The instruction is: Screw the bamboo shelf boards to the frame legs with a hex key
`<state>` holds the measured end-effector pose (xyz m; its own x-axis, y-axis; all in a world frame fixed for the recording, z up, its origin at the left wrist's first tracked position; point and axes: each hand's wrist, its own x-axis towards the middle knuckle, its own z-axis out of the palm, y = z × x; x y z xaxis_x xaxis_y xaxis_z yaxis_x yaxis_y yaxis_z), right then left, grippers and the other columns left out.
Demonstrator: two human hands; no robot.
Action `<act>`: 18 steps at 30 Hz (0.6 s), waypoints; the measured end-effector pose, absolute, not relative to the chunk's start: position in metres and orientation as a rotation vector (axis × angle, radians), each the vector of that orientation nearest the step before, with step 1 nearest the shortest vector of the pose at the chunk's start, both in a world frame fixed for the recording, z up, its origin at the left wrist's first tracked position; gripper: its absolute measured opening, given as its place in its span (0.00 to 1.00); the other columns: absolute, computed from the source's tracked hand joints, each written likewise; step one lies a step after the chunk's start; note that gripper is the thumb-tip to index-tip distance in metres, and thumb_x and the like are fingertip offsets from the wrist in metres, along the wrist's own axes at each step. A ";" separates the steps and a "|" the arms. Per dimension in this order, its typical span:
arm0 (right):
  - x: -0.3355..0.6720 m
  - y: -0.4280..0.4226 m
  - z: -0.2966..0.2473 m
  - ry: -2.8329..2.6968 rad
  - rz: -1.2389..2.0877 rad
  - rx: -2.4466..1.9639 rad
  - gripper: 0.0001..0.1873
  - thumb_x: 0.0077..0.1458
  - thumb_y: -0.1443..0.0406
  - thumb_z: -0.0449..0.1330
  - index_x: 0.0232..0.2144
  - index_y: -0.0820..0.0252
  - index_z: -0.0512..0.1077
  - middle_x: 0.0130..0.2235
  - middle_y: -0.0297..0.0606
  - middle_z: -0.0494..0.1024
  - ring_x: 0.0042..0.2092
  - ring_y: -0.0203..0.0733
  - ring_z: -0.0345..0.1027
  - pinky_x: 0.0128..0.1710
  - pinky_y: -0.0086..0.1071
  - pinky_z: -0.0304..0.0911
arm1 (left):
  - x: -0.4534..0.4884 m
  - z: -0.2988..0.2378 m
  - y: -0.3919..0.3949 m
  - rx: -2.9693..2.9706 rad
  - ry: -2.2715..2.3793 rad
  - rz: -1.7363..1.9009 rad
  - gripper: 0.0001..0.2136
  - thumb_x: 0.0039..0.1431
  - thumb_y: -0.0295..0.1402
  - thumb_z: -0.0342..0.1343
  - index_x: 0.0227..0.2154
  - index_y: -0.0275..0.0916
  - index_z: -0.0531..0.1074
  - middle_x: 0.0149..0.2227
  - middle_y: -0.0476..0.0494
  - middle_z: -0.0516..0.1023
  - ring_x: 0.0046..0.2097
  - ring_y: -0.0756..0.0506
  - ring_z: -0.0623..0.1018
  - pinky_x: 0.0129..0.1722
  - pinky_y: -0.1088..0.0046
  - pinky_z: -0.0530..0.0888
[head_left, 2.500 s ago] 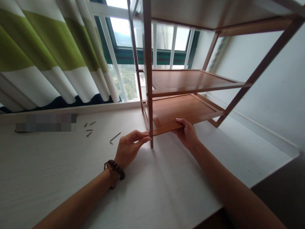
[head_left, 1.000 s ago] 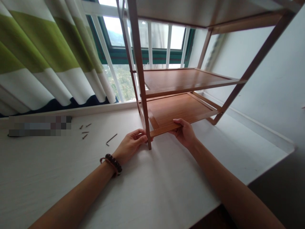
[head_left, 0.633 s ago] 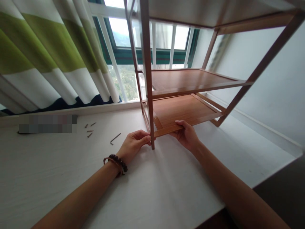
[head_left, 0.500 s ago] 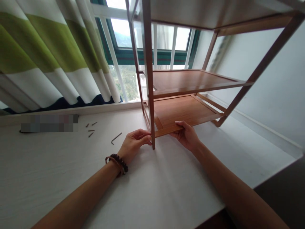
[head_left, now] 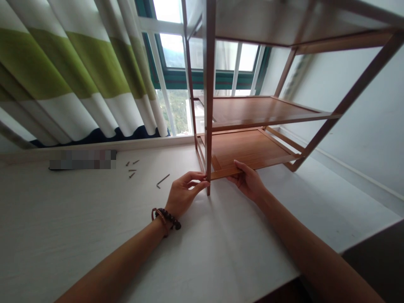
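Observation:
A brown wooden shelf rack (head_left: 209, 84) with several tiers stands upright on a white surface. My right hand (head_left: 251, 183) grips the front edge of its lowest shelf (head_left: 249, 147), thumb on top and fingers underneath. At the bottom of the near left leg, my left hand (head_left: 185, 191) is closed in a pinch against the outer side, level with the shelf's corner. Whatever sits between those fingertips is too small to make out. Left of that hand lie an L-shaped hex key (head_left: 163, 181) and several screws (head_left: 132, 170).
A blurred-out dark object (head_left: 82, 160) lies on the white surface (head_left: 94, 223) near the window ledge. Striped curtains (head_left: 72, 71) hang at the left beside a barred window (head_left: 175, 50). A white wall (head_left: 372, 97) runs along the right, and the surface's front edge drops off at lower right.
The whole view has shifted, so the rack, screws and hex key sit farther right in the picture. Both hands keep their places at the leg and the lowest shelf.

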<state>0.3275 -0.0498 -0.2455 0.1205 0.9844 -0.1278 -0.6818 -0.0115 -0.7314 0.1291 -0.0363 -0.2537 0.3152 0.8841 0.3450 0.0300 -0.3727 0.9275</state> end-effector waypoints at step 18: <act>0.326 -0.046 -0.251 -0.437 1.372 -0.766 0.01 0.41 0.72 0.59 0.23 0.65 0.68 0.23 0.33 0.76 0.24 0.37 0.71 0.23 0.27 0.71 | 0.045 -0.261 -0.006 2.575 1.794 0.739 0.14 0.55 0.40 0.46 0.29 0.40 0.74 0.35 0.41 0.74 0.39 0.40 0.70 0.37 0.65 0.66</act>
